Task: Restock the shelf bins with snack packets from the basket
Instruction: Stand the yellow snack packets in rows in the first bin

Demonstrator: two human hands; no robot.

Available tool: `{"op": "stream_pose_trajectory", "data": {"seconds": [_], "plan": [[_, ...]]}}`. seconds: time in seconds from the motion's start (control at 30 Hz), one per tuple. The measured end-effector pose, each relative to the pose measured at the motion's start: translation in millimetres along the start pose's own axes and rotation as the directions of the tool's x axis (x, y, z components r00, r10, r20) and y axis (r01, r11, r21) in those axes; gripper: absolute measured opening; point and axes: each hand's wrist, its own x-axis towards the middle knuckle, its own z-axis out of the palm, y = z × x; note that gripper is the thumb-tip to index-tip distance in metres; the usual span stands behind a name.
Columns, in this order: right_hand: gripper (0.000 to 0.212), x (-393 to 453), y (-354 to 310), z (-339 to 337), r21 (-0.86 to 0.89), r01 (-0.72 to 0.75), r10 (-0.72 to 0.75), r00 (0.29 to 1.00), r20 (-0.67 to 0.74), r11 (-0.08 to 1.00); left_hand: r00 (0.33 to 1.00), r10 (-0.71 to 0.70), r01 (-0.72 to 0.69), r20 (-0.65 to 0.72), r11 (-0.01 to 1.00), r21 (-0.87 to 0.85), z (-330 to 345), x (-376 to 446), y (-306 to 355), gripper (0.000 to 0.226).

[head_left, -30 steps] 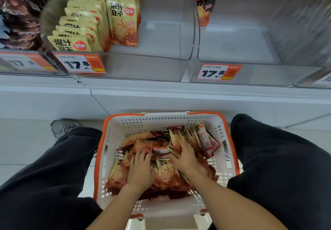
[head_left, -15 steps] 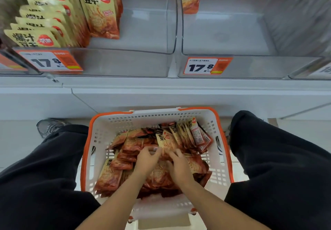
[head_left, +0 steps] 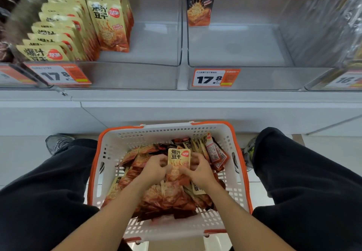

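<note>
A yellow snack packet is held upright above the heap of packets in the basket, its printed face turned up toward the camera. It is grasped from both sides: the left hand is curled round its left edge, and the right hand is curled round its right edge, with the thumbs pressed on the lower front of the packet. The heap beneath is made up of red-and-yellow packets lying flat and overlapping, while at the far right corner of the basket several packets are stood on edge. The white basket with its orange rim is set on the floor between two legs in dark trousers. Beyond the basket, a clear shelf bin is seen, with rows of yellow packets stood in its left part. To the right of that bin, a second clear bin is found, with a single dark packet at its back. An orange price tag is fixed to the front of the second bin.
</note>
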Motion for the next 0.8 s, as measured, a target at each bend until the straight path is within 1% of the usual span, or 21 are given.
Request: {"op": "stream_pose_trajectory", "data": {"seconds": [0.07, 0.1, 0.2, 0.27, 0.37, 0.47, 0.53, 0.6, 0.67, 0.7, 0.73, 0.77, 0.8], "plan": [[0.036, -1.4, -19.0, -2.8, 0.019, 0.035, -0.037, 0.998, 0.06, 0.999, 0.996, 0.09, -0.092, 0.027, 0.994, 0.067, -22.8, -6.4, 16.5, 0.017], [0.031, -3.1, -29.0, -3.0, 0.028, 0.071, -0.072, 0.995, 0.067, 0.997, 0.991, 0.127, -0.13, 0.045, 0.988, 0.084, -35.0, -9.8, 25.1, 0.016], [0.033, -10.0, -61.3, -2.6, 0.109, 0.136, -0.144, 0.987, 0.066, 0.985, 0.973, 0.225, -0.23, 0.052, 0.958, 0.169, -70.0, -20.2, 47.2, 0.014], [0.036, -15.2, -83.4, -1.6, 0.117, 0.183, -0.19, 0.98, 0.052, 0.976, 0.951, 0.307, -0.307, 0.035, 0.926, 0.221, -89.5, -26.5, 61.8, 0.013], [0.034, -22.3, -113.7, 0.0, 0.062, 0.281, -0.283, 0.959, 0.03, 0.958, 0.927, 0.375, -0.372, 0.032, 0.903, 0.215, -119.2, -36.0, 81.8, 0.013], [0.03, -34.4, -142.5, 5.7, 0.13, 0.295, -0.308, 0.947, 0.091, 0.947, 0.897, 0.44, -0.439, 0.041, 0.878, 0.189, -149.0, -44.3, 90.8, 0.011], [0.025, -43.6, -160.4, 12.5, 0.127, 0.303, -0.319, 0.94, 0.126, 0.944, 0.872, 0.489, -0.48, 0.0, 0.856, 0.192, -164.4, -51.0, 90.3, 0.008], [0.024, -50.8, -179.1, 21.2, 0.061, 0.348, -0.353, 0.93, 0.106, 0.935, 0.846, 0.529, -0.512, -0.067, 0.841, 0.177, -174.6, -59.5, 89.8, 0.006], [0.02, -56.7, -199.7, 29.0, -0.078, 0.413, -0.411, 0.911, 0.04, 0.907, 0.798, 0.585, -0.565, -0.142, 0.81, 0.161, -180.9, -67.1, 90.7, 0.006], [0.018, -58.8, -211.9, 31.1, -0.176, 0.467, -0.474, 0.881, 0.003, 0.867, 0.766, 0.615, -0.594, -0.189, 0.789, 0.158, -183.1, -70.9, 91.9, 0.005], [0.019, -61.3, -225.6, 32.3, -0.27, 0.52, -0.545, 0.838, -0.02, 0.81, 0.722, 0.645, -0.623, -0.25, 0.763, 0.172, -185.6, -75.6, 94.1, 0.004], [0.021, -62.9, -240.2, 31.9, -0.338, 0.569, -0.615, 0.788, -0.037, 0.75, 0.66, 0.672, -0.646, -0.334, 0.736, 0.204, -189.2, -79.7, 97.1, 0.006], [0.022, -64.3, -256.6, 30.3, -0.382, 0.611, -0.677, 0.734, -0.054, 0.693, 0.584, 0.691, -0.657, -0.426, 0.711, 0.253, -194.3, -84.3, 100.5, 0.008]]}}
